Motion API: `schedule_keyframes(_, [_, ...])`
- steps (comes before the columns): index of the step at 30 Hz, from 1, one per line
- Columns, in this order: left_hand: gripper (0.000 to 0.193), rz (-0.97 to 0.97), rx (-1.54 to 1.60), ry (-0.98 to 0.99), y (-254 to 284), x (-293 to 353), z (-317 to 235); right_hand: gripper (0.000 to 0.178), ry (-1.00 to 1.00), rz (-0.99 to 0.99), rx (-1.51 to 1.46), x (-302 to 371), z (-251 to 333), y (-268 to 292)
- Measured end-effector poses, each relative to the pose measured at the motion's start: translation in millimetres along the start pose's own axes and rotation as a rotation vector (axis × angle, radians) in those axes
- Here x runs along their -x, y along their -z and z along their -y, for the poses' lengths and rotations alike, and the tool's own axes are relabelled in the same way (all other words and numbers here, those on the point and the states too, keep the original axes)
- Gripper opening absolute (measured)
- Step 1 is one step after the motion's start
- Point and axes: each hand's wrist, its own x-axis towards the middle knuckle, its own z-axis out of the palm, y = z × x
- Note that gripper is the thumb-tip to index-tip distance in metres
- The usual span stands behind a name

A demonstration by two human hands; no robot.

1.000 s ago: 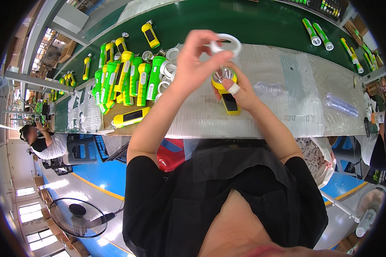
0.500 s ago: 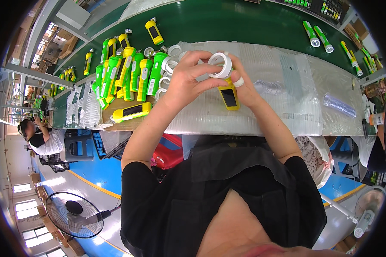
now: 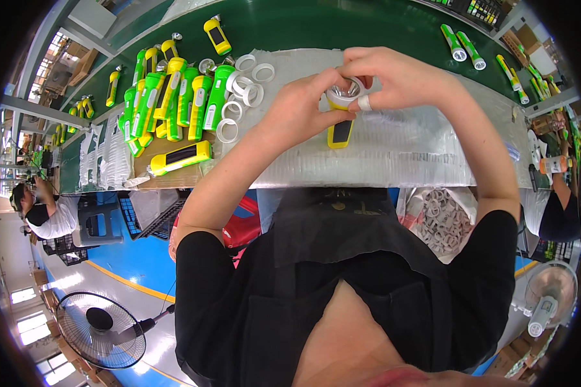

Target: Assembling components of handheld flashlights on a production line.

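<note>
Fingers of the left hand and right hand curl partly closed, gripping a white ring around the head of a yellow flashlight, its reflector facing up, in front of the plastic-covered bench. White tape wraps the right thumb. Loose rings lie leftward, beside piled green and yellow flashlights.

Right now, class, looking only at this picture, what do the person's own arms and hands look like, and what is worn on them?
Short black sleeves end near the elbows, leaving the forearms bare. The left hand wears no glove. The right hand is also gloveless, with a white band around its thumb.
</note>
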Motion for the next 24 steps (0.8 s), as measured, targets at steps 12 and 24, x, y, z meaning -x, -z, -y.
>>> schedule_keyframes(12, [0.035,-0.044,0.051,-0.017,-9.5,2.4,-1.2,0.037,-0.257,0.155,0.043,-10.7,12.7,6.0])
schedule_keyframes(24, [0.035,-0.197,0.015,-0.154,-27.3,6.7,4.2,0.041,-0.189,0.001,0.130,2.7,13.7,4.9])
